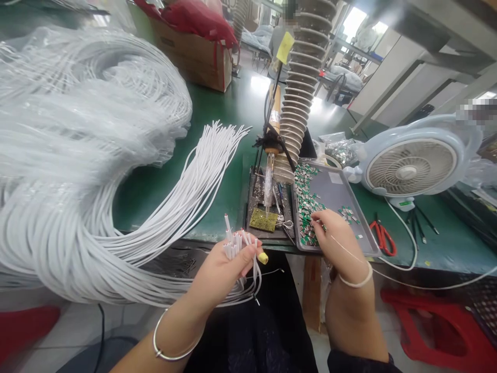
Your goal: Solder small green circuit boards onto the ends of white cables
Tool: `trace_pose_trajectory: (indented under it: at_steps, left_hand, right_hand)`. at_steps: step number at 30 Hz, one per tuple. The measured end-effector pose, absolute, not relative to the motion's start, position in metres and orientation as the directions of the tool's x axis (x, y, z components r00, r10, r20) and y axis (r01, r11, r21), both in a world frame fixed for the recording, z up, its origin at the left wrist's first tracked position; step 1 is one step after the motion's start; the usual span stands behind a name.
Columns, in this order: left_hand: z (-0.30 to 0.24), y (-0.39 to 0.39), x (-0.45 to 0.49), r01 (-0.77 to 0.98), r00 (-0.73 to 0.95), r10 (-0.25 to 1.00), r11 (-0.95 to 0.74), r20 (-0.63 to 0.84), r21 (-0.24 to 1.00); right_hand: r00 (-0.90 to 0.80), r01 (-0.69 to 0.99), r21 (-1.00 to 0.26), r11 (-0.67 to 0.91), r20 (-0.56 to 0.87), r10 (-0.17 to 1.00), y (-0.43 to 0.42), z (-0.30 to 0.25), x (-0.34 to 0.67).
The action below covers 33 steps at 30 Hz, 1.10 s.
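Tightly around cables (233, 247), left hand (227, 269)

The left hand (229, 264) is held up before the body, fingers curled closed in a fist, thumb pressed across on the right side; its bare forearm slants up from the lower left edge; the right hand (337, 241) reaches farther forward, back uppermost, wrist bent, fingers drooping down and leftward; whether those fingertips pinch together is unclear; its forearm rises almost straight from below; the two hands are apart.
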<state>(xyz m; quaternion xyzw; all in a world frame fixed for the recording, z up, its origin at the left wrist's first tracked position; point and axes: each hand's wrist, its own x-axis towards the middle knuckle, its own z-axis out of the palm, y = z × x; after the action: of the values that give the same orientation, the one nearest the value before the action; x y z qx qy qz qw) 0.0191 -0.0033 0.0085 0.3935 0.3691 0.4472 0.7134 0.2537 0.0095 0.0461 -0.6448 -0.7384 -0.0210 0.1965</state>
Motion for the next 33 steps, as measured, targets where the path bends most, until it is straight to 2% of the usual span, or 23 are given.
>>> trace_pose_trajectory:
  at_steps: [4,8,13,17,20,27,33]
  left_hand:
    - [0.010,-0.003,0.018,-0.332,0.319,0.934,0.270,-0.162,0.904]
    - [0.011,-0.003,0.019,-0.316,0.328,0.932,0.262,-0.154,0.912]
    - [0.013,-0.003,0.023,-0.352,0.348,0.921,0.301,-0.174,0.886]
    - [0.014,-0.002,0.027,-0.337,0.318,0.927,0.306,-0.198,0.890]
    - [0.012,-0.002,0.029,-0.303,0.269,0.939,0.293,-0.213,0.907]
    - [0.013,-0.004,0.033,-0.314,0.172,0.975,0.189,-0.140,0.930]
    - [0.018,-0.003,0.038,-0.270,0.180,0.976,0.170,-0.124,0.948]
  right_hand:
    - [-0.088,0.981,-0.146,0.125,0.237,0.968,0.019,0.043,0.257]
    - [-0.079,0.981,-0.149,0.121,0.264,0.961,0.020,0.041,0.256]
    - [-0.073,0.935,-0.270,0.231,0.492,0.868,0.012,0.041,0.250]
    - [-0.058,0.865,-0.374,0.335,0.587,0.807,0.002,0.044,0.234]
    - [-0.040,0.802,-0.448,0.396,0.621,0.783,-0.006,0.046,0.219]
    - [-0.009,0.679,-0.564,0.469,0.633,0.774,-0.020,0.038,0.189]
    - [0.037,0.609,-0.623,0.491,0.641,0.767,-0.023,0.032,0.172]
